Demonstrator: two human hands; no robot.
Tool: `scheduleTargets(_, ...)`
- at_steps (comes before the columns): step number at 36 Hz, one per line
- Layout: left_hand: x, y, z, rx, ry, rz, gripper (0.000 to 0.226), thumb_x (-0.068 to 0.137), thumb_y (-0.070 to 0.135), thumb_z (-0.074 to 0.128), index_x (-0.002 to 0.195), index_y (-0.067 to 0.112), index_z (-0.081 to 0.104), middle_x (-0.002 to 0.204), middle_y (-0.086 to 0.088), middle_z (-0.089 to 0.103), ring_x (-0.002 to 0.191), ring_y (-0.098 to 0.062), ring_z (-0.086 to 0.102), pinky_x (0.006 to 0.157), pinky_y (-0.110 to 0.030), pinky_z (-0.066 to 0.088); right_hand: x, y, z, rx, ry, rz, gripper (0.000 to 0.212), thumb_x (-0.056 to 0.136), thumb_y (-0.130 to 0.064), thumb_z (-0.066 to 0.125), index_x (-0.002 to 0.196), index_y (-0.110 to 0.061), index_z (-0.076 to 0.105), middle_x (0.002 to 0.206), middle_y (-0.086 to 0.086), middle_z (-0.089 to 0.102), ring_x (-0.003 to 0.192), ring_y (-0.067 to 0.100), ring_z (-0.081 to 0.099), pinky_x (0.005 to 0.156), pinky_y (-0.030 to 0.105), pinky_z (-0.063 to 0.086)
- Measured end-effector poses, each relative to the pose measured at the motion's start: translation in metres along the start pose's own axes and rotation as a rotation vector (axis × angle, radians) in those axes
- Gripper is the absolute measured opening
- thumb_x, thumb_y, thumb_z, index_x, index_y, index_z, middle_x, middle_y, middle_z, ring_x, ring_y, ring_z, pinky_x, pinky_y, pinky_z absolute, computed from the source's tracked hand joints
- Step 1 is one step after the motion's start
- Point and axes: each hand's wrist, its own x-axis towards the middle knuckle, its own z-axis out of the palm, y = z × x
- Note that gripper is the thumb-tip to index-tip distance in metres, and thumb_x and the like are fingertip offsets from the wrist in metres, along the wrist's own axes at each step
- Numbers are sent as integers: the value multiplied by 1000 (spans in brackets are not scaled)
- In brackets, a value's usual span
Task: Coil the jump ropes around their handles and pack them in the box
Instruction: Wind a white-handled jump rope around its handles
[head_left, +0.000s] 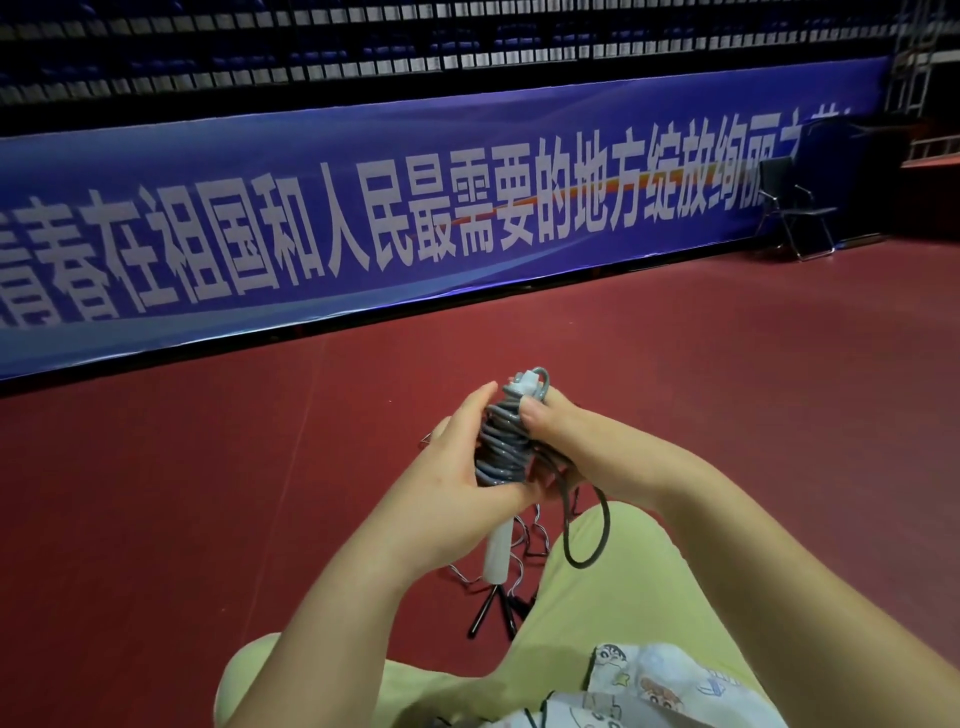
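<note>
Now both hands: L hand (457, 467) & R hand (566, 436) grip coiled rope (501, 447).

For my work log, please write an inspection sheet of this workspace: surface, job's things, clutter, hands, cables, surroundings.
Surface: dark red sports floor, bare near the person.
Job's things: grey jump rope coiled around its white handles, held upright; a loose dark loop hangs over the knee. More ropes with black handles lie on the floor below. No box seen.
Clutter: nothing seen.
Hands: left hand grips the bundle from the side; right hand holds its top, thumb on the coils.
Cables: nothing seen, apart from the ropes.
Surroundings: blue banner with white characters, folding chair, dark seating rows behind.
</note>
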Motion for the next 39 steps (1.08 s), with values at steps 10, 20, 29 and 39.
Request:
scheduleTargets(10, 4, -9, -6, -218, 105, 2, 57, 70, 29, 70, 118, 45, 44, 99, 28, 64, 92, 9, 62, 74, -9, 45, -12, -4, -13, 84, 29, 25, 79, 85, -32, 68, 150, -33, 22, 109, 17, 66, 91, 41, 66, 72, 44, 52)
scheduleTargets(20, 11, -19, -15, -334, 240, -31, 53, 65, 29, 68, 110, 50, 48, 104, 11, 65, 93, -8, 66, 87, -36, 52, -8, -1, -20, 91, 380, -103, 46, 86, -1, 68, 127, -16, 55, 72, 0, 67, 62, 15, 63, 57, 28, 50)
scheduleTargets(29, 17, -29, -10, -399, 254, -85, 64, 54, 35, 74, 114, 37, 52, 106, -1, 67, 99, -25, 67, 94, -48, 51, -18, -16, -14, 266, 387, -382, 53, 74, 3, 73, 117, -24, 56, 70, -7, 64, 71, 7, 62, 71, 22, 51)
scheduleTargets(39, 20, -21, -4, -376, 228, -43, 54, 62, 32, 74, 111, 39, 51, 102, 7, 67, 93, -8, 66, 86, -29, 51, -18, -19, -10, 617, 290, -530, 66, 68, 12, 60, 126, -17, 49, 77, -4, 69, 80, 8, 66, 69, 18, 51)
